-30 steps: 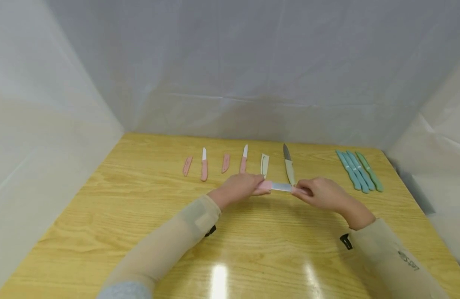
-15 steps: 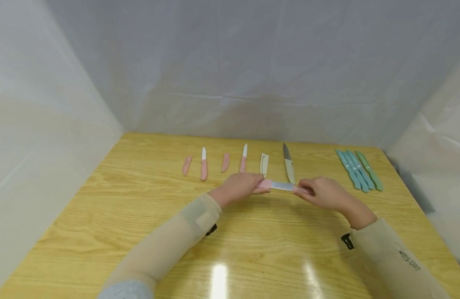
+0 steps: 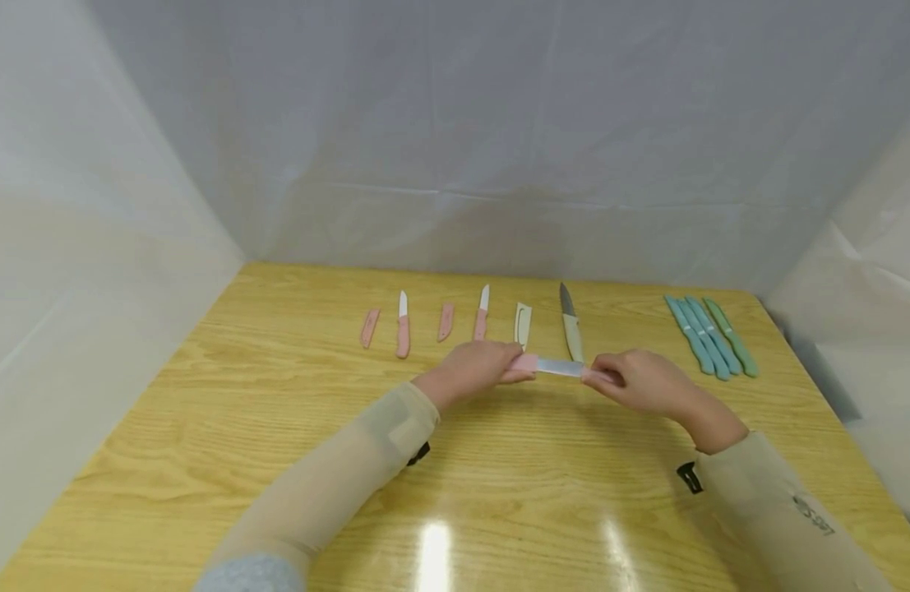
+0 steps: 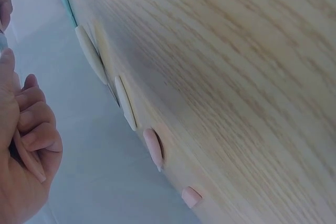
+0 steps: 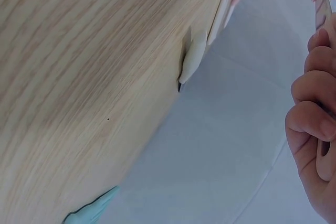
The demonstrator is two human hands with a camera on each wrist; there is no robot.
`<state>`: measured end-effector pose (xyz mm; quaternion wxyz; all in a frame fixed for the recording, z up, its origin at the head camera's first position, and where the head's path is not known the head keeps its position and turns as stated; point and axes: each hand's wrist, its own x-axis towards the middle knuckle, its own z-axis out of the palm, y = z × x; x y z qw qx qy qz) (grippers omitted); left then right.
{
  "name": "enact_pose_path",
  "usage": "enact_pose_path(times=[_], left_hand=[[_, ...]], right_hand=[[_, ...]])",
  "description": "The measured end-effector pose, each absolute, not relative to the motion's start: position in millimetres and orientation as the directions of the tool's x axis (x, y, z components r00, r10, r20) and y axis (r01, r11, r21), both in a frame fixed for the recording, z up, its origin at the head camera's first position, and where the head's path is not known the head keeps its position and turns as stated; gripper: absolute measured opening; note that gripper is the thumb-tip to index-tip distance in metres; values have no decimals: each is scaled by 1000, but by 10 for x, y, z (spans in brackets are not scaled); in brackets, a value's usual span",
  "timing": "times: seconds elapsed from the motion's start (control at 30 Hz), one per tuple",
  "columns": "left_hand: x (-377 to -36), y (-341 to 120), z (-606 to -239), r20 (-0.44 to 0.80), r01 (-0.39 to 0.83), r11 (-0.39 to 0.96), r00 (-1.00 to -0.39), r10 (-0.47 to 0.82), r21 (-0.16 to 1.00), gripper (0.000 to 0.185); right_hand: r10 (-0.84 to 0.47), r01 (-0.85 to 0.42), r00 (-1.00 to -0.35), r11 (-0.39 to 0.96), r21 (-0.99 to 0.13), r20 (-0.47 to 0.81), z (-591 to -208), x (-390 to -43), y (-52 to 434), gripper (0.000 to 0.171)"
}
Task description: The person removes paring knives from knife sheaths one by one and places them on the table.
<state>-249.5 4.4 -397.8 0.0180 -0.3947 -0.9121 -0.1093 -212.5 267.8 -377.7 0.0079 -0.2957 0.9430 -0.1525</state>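
My left hand [image 3: 473, 370] grips a pink knife sheath [image 3: 527, 363] above the table's middle. Opposite it, my right hand [image 3: 643, 382] has its fingers curled round the pink handle of a knife [image 3: 561, 367]. The silvery blade shows between the hands, its tip end hidden in the sheath. In the left wrist view the sheath's end [image 4: 32, 158] pokes out below my fingers. The handle's holed butt [image 5: 325, 163] shows under my right hand in the right wrist view. Just behind the hands lie a cream sheath [image 3: 524, 325] and a dark-bladed, cream-handled knife [image 3: 572, 333].
Two pink-handled knives [image 3: 404, 333] [image 3: 481, 321] with white blades lie at the back, beside pink sheaths [image 3: 370, 328] [image 3: 445, 321]. Blue sheathed knives [image 3: 702, 337] and a green one [image 3: 732, 339] lie at the right on the wooden table [image 3: 277, 427]. Pale sheeting [image 3: 455, 164] rises behind.
My right hand has shifted slightly right with the knife, and a little more blade shows outside the sheath. My left hand stays almost in place.
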Motion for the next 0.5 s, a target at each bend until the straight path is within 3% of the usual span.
enact_pose_path(times=[0.5], left_hand=[[-2503, 37, -3988, 113, 725, 663, -686, 718, 186, 32]], right_hand=[[-558, -554, -826, 780, -291, 76, -3796, -2129, 2705, 23]])
